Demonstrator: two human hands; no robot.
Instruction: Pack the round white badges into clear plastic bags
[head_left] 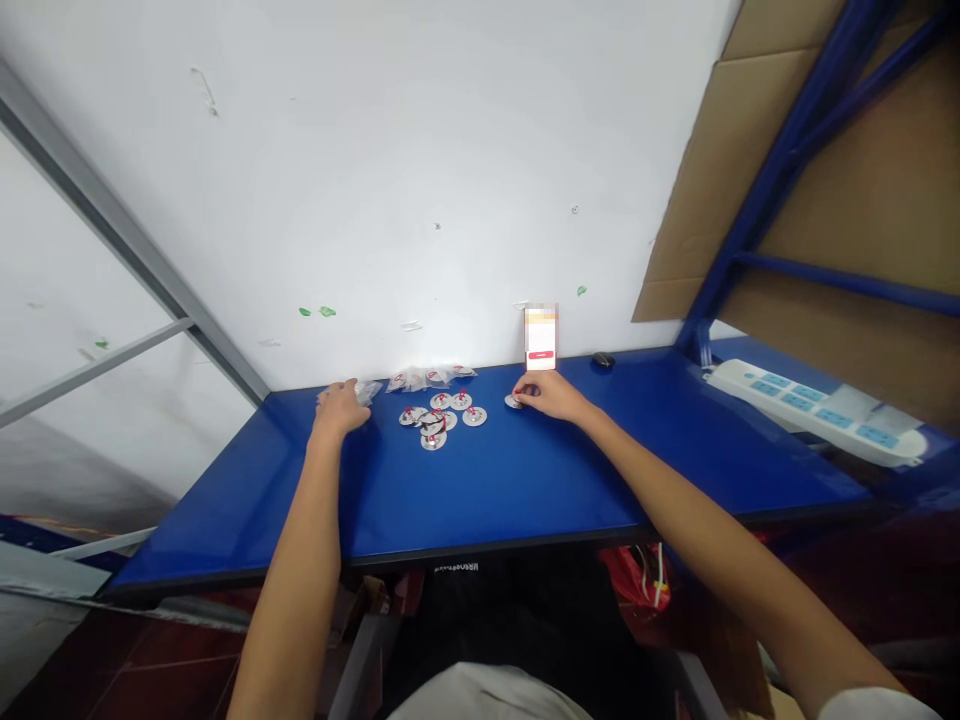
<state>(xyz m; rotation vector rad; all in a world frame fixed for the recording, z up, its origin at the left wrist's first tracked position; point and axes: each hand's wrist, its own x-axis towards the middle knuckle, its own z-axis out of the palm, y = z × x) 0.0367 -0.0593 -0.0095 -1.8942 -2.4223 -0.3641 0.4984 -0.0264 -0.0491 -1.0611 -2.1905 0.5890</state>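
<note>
Discs (433, 425), round and pale with red parts, lie on the blue table (487, 490) between the two hands, partly a little nearer the person than the hands; some overlap in a loose heap, others lie apart beside it. To their right, the right hand (551, 393) pinches a single disc (512, 402) between thumb and fingertips, low over the tabletop. Left of the heap, the left hand (342, 408) is at a clear plastic bag (366, 391), fingers curved; whether it grips the bag, I cannot tell. Well to the right of the right hand is a white power strip (814, 410) with blue sockets. Beyond the heap, right of the left hand, packed bags (427, 378) sit in a row by the wall (450, 180). Just beyond the right hand, a lit phone (541, 338) stands upright; farther right is a small black object (603, 359).
</note>
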